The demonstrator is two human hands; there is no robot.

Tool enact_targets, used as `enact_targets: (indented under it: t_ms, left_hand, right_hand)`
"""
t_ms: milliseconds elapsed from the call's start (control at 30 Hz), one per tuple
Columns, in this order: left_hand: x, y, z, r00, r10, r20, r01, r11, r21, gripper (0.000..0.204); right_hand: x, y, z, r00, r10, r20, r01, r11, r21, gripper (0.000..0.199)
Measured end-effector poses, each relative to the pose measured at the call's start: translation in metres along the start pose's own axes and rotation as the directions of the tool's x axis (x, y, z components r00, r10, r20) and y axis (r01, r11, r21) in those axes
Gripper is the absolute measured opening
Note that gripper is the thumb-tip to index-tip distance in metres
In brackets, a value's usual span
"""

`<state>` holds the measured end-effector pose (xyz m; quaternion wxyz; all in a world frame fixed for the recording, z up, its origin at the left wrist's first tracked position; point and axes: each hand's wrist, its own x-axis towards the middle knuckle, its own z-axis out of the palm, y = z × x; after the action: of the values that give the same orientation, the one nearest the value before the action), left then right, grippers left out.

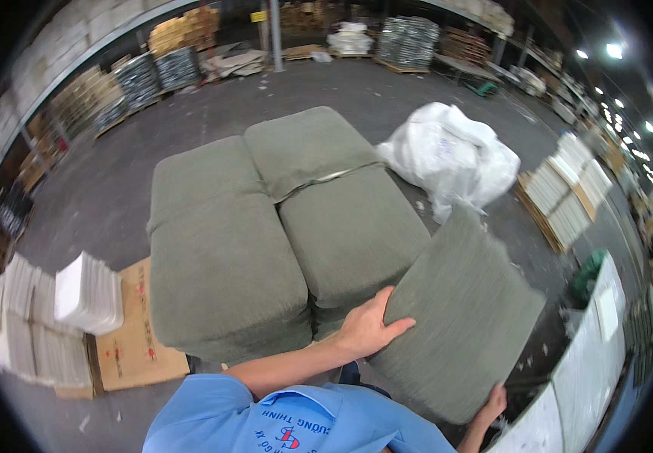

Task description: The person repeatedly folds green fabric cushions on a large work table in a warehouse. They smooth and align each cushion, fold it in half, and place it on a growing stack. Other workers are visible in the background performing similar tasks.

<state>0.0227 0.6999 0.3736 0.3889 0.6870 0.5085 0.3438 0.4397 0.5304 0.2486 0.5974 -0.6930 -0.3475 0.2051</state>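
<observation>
A square grey-green fabric pad (458, 317) with rough edges is held up, tilted, at the lower right. My left hand (369, 325) grips its left edge, thumb lying on the upper face and the other fingers hidden or curled at the edge. At the pad's lower right corner, my right hand (492, 405) is closed on the edge, with most of its fingers behind the sheet. Tall stacks of similar grey-green fabric (224, 264) stand side by side in front of me, beyond my left arm.
A bulging white sack (455, 155) sits right of the stacks. White sheets in bundles (88, 294) and a flattened cardboard piece (141, 332) lie at left. White-wrapped goods (579, 370) run along the lower right, and a loaded pallet (564, 192) stands farther right.
</observation>
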Motion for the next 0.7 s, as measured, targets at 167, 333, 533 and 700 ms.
enact_targets:
  t_ms: [167, 333, 533, 700]
  left_hand:
    - [0.032, 0.008, -0.039, 0.882, 0.087, -0.462, -0.085, 0.996, 0.025, 0.086]
    - [0.055, -0.035, -0.061, 0.774, -0.166, -0.610, 0.108, 0.985, -0.131, 0.087]
    - [0.040, -0.066, -0.042, 0.814, -0.530, -0.237, 0.579, 0.705, 0.410, 0.089]
    - [0.026, -0.066, -0.040, 0.787, -0.492, -0.372, 0.613, 0.693, 0.380, 0.079]
  right_hand:
    - [0.202, -0.104, 0.142, 0.912, -0.307, 0.273, 0.297, 0.952, 0.078, 0.037]
    - [0.293, -0.143, 0.325, 0.746, -0.188, 0.639, 0.114, 0.981, 0.155, 0.051]
    - [0.272, -0.080, 0.453, 0.747, 0.008, 0.665, 0.319, 0.873, -0.369, 0.077]
    - [0.241, -0.097, 0.462, 0.638, 0.077, 0.766, 0.221, 0.935, -0.277, 0.076]
